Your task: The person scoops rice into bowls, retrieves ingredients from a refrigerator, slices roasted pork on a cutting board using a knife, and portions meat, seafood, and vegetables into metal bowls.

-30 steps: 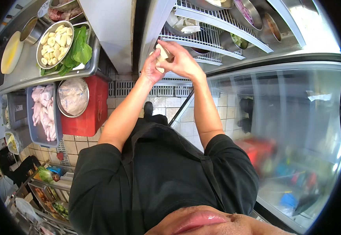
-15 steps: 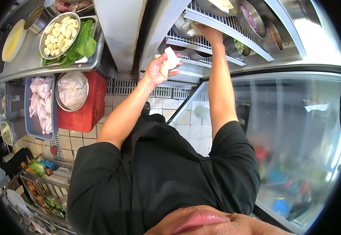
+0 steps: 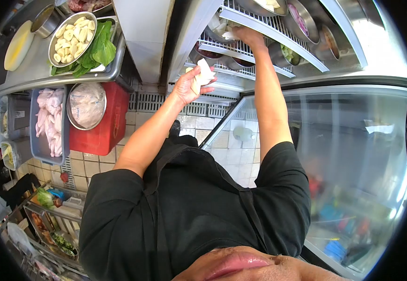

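Several pale white food pieces (image 3: 203, 77), cut in chunky slabs, rest in my left hand (image 3: 188, 88); their exact kind is unclear. The fingers are curled around them, palm up, just in front of the fridge shelves. My right hand (image 3: 250, 37) reaches between two wire shelves into a metal bowl (image 3: 211, 33) of similar white pieces. Its fingers are bent at a white piece (image 3: 230, 35) by the bowl's near side, the fingertips partly hidden.
The glass fridge door (image 3: 348, 154) stands open at the right. On the shelves are bowls of sliced purple onion (image 3: 298, 19) and green vegetable (image 3: 288, 53). To the left, a steel counter (image 3: 35, 77) bears peeled garlic (image 3: 73, 40); below are raw poultry (image 3: 50, 122) and a red crate (image 3: 112, 124).
My right hand has shifted slightly left within the bowl, onto a white piece at its near side. My left hand stays nearly still with its pieces.
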Motion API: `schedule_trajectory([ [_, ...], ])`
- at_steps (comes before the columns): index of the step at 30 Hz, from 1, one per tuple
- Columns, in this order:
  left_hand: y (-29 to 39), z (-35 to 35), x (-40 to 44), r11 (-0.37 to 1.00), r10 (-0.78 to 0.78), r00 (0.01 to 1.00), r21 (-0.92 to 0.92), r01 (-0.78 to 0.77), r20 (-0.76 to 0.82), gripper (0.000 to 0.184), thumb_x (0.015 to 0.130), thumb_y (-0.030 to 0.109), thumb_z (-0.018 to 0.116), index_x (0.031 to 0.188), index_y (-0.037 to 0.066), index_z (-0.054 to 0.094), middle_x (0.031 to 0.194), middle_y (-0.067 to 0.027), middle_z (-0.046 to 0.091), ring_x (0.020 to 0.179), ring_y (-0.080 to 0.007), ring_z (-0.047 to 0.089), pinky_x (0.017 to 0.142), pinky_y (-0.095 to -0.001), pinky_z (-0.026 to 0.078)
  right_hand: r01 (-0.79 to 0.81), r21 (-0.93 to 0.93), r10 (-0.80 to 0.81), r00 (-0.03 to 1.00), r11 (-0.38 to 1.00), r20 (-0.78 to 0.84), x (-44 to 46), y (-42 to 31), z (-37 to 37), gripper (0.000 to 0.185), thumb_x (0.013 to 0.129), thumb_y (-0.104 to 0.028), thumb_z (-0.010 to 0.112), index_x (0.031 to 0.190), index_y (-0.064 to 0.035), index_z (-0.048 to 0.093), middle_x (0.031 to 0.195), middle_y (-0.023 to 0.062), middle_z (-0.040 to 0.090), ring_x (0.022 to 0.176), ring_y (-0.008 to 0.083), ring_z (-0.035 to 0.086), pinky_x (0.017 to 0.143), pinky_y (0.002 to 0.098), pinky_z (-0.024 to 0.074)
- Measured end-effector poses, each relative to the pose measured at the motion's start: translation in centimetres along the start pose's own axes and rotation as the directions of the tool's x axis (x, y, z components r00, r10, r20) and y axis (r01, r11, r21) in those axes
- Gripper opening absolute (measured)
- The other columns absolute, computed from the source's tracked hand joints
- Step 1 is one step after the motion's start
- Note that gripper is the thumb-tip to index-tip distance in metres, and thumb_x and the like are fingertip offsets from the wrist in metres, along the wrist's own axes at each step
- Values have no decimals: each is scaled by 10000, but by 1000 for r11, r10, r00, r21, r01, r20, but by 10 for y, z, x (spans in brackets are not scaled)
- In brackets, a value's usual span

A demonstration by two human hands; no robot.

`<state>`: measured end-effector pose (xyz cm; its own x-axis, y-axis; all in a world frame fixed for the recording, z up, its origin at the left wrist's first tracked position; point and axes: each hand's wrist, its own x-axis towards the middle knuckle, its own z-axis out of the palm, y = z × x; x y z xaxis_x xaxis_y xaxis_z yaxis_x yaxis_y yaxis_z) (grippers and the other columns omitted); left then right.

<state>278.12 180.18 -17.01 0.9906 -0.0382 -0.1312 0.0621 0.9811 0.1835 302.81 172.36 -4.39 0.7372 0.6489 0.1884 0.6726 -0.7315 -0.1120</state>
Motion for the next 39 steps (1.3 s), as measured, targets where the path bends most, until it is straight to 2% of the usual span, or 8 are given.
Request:
schedule_trajectory([
  [7,2,0,-2,999,17,1000,-50,-17,11,497,844,289,677,1240,52,492,1278,-167,543,1090,-388,581,763,-523,581,57,328,-2,986,943,-165,2,50,18,405,856,-374,604,1104,-57,645,1107,162,655,1036,308,605,892,411,473],
  [9,1,-1,-2,999,34,999,-33,-34,-3,509,834,295,686,1240,49,499,1282,-161,542,1088,-383,583,762,-520,581,-115,919,302,953,377,-5,6,67,32,353,886,-317,583,1111,-47,618,1095,156,647,1036,293,600,862,410,483],
  [11,1,-3,-3,999,38,999,-31,-38,11,528,822,297,698,1248,56,502,1287,-154,540,1086,-381,583,763,-516,581,-33,956,431,887,-291,162,-9,73,29,246,933,-209,521,1115,-48,556,1093,137,615,997,269,599,789,404,495],
  [18,4,-7,-22,999,-47,995,-23,49,85,599,785,297,727,1279,69,477,1341,-174,484,1102,-410,555,776,-549,571,143,575,301,935,-805,188,-166,43,42,328,858,-179,574,1139,-11,562,1098,124,625,989,259,596,731,387,523],
  [28,45,-58,-148,891,-427,893,-101,442,142,623,863,356,637,1361,55,415,1428,-135,404,1148,-397,521,790,-541,549,-459,509,-233,864,-728,445,-507,-129,67,477,712,-93,749,1140,-59,542,1109,127,603,1017,238,592,789,359,535],
  [33,77,-96,-232,841,-504,859,-174,512,89,590,886,345,616,1373,82,412,1465,-116,350,1211,-400,480,856,-583,518,148,397,395,635,-906,664,-671,-138,19,421,741,-85,701,1119,-22,525,1155,206,531,974,279,586,684,319,557],
  [36,84,-108,-275,821,-536,842,-196,537,62,650,883,353,622,1406,70,360,1447,-116,370,1222,-374,479,881,-574,510,681,379,689,257,-626,677,-668,-89,43,280,869,-135,572,1117,-14,523,1065,169,602,957,279,590,805,347,518],
  [39,79,-99,-300,794,-565,820,-214,570,87,773,859,363,657,1455,84,253,1336,-131,456,1190,-348,501,899,-552,510,651,624,884,168,-431,436,-594,-74,42,210,888,-186,549,1034,-35,564,958,142,615,923,257,591,817,368,512],
])
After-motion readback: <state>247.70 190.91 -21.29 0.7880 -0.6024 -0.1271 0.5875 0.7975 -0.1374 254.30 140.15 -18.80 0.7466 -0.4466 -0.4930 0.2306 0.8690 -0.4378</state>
